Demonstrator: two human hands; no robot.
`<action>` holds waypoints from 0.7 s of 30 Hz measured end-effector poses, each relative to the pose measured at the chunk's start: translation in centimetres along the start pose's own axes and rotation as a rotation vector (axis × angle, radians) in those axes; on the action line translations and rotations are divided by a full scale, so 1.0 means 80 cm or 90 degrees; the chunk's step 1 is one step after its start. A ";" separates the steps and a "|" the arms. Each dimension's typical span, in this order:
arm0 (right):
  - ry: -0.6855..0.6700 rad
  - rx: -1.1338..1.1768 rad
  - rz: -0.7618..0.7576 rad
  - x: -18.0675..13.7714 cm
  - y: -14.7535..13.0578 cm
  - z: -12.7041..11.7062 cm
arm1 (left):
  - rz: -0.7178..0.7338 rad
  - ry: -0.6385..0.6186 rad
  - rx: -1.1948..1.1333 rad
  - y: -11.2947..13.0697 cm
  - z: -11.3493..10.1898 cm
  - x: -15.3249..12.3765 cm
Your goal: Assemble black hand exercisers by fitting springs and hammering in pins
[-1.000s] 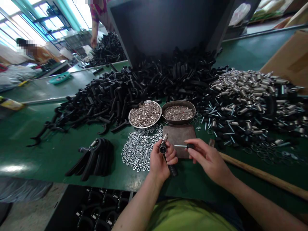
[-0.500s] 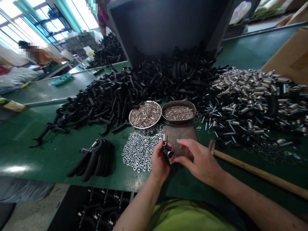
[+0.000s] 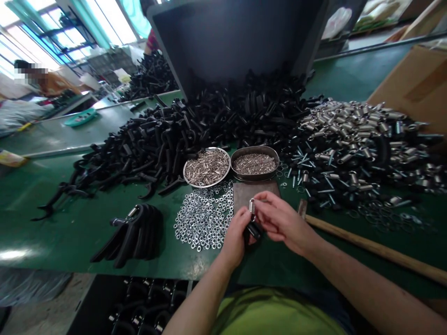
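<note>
My left hand (image 3: 234, 237) is closed round a black handle piece (image 3: 253, 230) with a small metal spring (image 3: 251, 205) sticking up from its top. My right hand (image 3: 283, 222) pinches at the same piece from the right, its fingertips by the spring; a bolt it held earlier is hidden. Both hands hover over a brown metal plate (image 3: 244, 191) on the green table (image 3: 52, 223). Just left of them lies a spread of silver nuts (image 3: 204, 218).
Two round dishes of small metal parts (image 3: 206, 166) (image 3: 255, 163) sit behind the plate. A big heap of black handles (image 3: 195, 125) fills the back, springs and bolts (image 3: 356, 139) at right. A hammer (image 3: 366, 249) lies right; assembled grips (image 3: 134, 232) lie left. Another person is at far left.
My right hand moved left from holding a bolt apart to meet the piece in my left hand. The left hand turned the piece so the spring points up.
</note>
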State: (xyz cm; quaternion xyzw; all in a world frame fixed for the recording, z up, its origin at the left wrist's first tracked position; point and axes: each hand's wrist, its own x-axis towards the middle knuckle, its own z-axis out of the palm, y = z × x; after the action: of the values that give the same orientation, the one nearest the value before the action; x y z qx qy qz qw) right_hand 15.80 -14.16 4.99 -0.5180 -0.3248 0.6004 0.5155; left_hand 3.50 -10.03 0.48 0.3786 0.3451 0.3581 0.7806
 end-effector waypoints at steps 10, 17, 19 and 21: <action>0.039 -0.454 -0.169 -0.009 0.003 -0.012 | 0.041 0.030 0.151 0.006 -0.002 -0.004; 0.071 -0.582 -0.478 -0.039 0.010 -0.005 | 0.019 0.128 0.005 0.012 -0.002 0.013; 0.118 -0.597 -0.520 -0.052 0.005 -0.006 | -0.010 0.111 -0.144 0.017 -0.004 0.019; 0.149 -0.606 -0.481 -0.063 -0.001 -0.011 | -0.047 0.045 -0.267 0.022 -0.003 0.021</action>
State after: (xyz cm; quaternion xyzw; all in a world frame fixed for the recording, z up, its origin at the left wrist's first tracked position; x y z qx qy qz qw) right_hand 16.31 -19.12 6.31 -0.6027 -0.6595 0.1043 0.4369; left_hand 3.60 -7.79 1.36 0.1821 0.3033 0.4064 0.8424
